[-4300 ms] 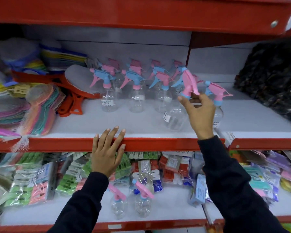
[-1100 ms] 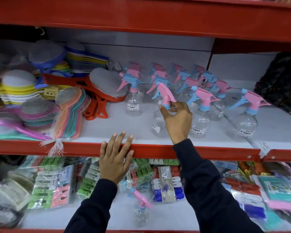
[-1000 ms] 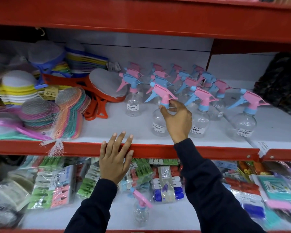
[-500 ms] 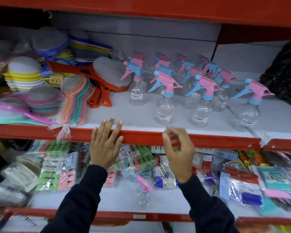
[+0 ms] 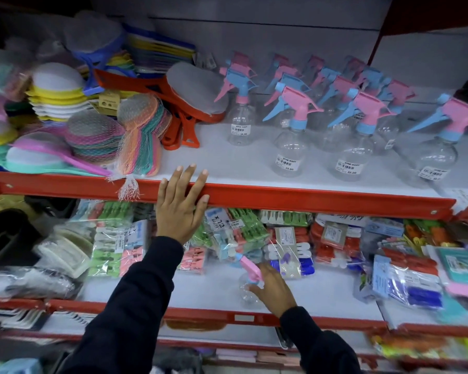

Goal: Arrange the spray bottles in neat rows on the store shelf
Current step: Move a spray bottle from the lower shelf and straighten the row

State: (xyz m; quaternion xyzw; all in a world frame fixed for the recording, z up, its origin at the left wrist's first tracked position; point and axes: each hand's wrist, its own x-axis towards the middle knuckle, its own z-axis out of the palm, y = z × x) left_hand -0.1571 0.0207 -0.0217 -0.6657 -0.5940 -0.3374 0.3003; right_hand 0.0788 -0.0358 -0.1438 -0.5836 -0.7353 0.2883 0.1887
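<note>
Several clear spray bottles with pink and blue trigger heads stand in rows on the white upper shelf (image 5: 322, 202), among them a front bottle (image 5: 288, 153) and one apart at the far right (image 5: 437, 157). On the lower shelf (image 5: 200, 291) stands a single spray bottle (image 5: 247, 291) with a pink head. My right hand (image 5: 274, 291) is down at it, thumb and fingers closed around its neck just under the head. My left hand (image 5: 179, 209) lies flat on the red front edge of the upper shelf, fingers spread, holding nothing.
Netted scrubbers and brushes (image 5: 100, 136) fill the upper shelf's left half, beside an orange-handled brush (image 5: 189, 103). Packets of clothes pegs (image 5: 114, 244) and other bagged goods (image 5: 405, 276) crowd the back of the lower shelf. A black basket (image 5: 3, 238) sits at the left.
My right hand let go of the bottle it set in the front row, dropped past the shelf edge and reached the lone bottle below. The view tilted downward. My left hand stayed put.
</note>
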